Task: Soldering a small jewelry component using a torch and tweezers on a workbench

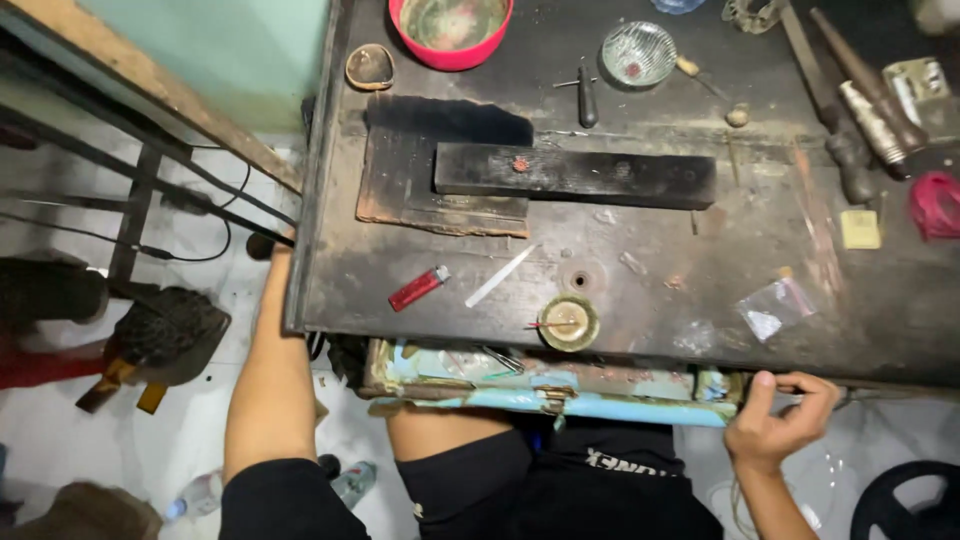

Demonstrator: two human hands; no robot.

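Turquoise drawer [560, 385] ajar, right hand [778, 420] gripping edge

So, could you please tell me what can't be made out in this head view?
- Left hand: hidden behind the workbench's left edge; only the forearm shows.
- Right hand: fingertips curl under the bench front, so its grip is unclear.
- Drawer: contents mostly covered by the bench top.
- Red bowl: cut off by the top edge.

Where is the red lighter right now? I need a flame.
In the head view, the red lighter lies on the dark workbench near its front edge, left of the white stick and the round brass tin.
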